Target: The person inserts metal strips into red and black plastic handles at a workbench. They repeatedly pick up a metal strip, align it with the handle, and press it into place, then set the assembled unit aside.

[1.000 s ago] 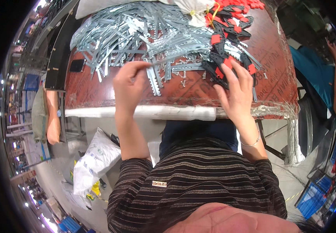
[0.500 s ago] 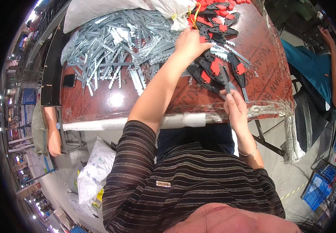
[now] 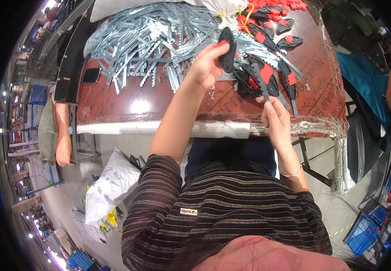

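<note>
Left hand (image 3: 206,67): closed around a black body (image 3: 227,56) with a red insert, raised over the near edge of the heap; right hand (image 3: 275,114): thumb and fingers pinching the near end of a grey toothed strip (image 3: 261,85), which points far and slightly left; whether its far end touches the parts behind it cannot be told.

Handling: the body appears to be light, rigid plastic, best held across its middle; the strip appears to be thin, stiff metal, possibly slippery, best pinched at an end, clear of the teeth.

Beyond the hands: further black-and-red parts (image 3: 287,72) at right; small springs (image 3: 307,86) among them; heaped metal strips (image 3: 145,38) far left; a dark phone (image 3: 91,75) at left on the red-brown surface (image 3: 132,101).
</note>
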Available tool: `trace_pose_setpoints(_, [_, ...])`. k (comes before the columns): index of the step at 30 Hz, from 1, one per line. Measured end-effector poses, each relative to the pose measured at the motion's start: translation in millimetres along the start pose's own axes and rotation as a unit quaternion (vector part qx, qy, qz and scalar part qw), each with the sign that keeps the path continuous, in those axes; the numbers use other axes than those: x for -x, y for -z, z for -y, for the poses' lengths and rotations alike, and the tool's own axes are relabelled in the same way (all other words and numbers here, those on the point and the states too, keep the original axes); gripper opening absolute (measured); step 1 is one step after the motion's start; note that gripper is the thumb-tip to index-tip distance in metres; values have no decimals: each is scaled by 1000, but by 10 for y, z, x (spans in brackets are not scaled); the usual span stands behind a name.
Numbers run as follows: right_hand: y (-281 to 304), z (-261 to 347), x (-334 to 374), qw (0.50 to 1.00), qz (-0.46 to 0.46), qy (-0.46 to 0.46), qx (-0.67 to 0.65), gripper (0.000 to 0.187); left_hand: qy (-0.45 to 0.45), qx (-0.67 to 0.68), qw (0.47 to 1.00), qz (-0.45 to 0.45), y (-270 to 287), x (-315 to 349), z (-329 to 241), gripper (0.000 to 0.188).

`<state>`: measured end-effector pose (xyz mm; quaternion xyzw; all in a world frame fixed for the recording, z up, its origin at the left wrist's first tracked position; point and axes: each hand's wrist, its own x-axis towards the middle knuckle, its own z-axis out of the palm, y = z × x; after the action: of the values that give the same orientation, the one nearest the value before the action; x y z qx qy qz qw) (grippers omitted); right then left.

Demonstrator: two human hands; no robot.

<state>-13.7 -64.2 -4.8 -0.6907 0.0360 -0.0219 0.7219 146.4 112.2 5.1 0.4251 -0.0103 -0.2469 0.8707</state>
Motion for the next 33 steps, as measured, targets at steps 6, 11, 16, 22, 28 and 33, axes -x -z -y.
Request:
trace_pose_setpoints(6, [-25,134,-13,998,-44,-4,-33,27,43,-203,966,157,73,573,6,41])
trace_pose_setpoints(11, [-107,224,-151,999,-4,-41,-36,25,70,-319,931,165,25,790,-56,42])
trace_pose_setpoints(16, [-225,135,-165,985,-8,-80,-152,12,-6,-181,975,126,211,812,2,56])
trace_pose_setpoints(22, [-585,125,51,960,10,-129,-248,13,-119,98,980,123,-44,813,498,57])
trace_pose_setpoints(28, [-393,122,141,992,45,-47,-109,26,-90,232,967,59,9,747,458,52])
trace_pose_setpoints(33, [-106,188,407,984,135,-104,-42,25,-110,306,945,33,93,721,289,51])
